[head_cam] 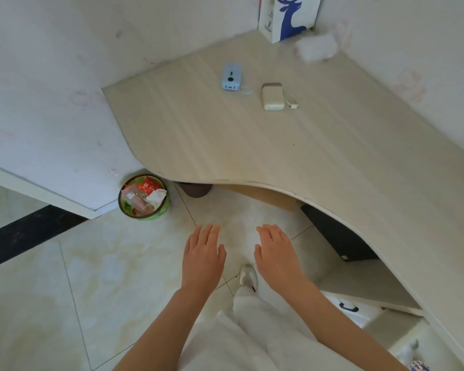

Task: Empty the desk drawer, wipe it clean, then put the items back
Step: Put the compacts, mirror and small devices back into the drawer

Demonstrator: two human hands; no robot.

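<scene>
Hovering flat, fingers spread and holding nothing, both hands sit left of the drawer handle, the right hand nearer than the left hand.

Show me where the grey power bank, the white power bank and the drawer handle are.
grey power bank [231, 76], head view, centre of its top face
white power bank [273, 96], head view, middle of its top
drawer handle [348, 307], head view, middle of the dark grip

The surface is pale wood-grain laminate, matt. The floor tiles look glossy and marbled. Both power banks are smooth plastic. The far box is printed cardboard.
</scene>
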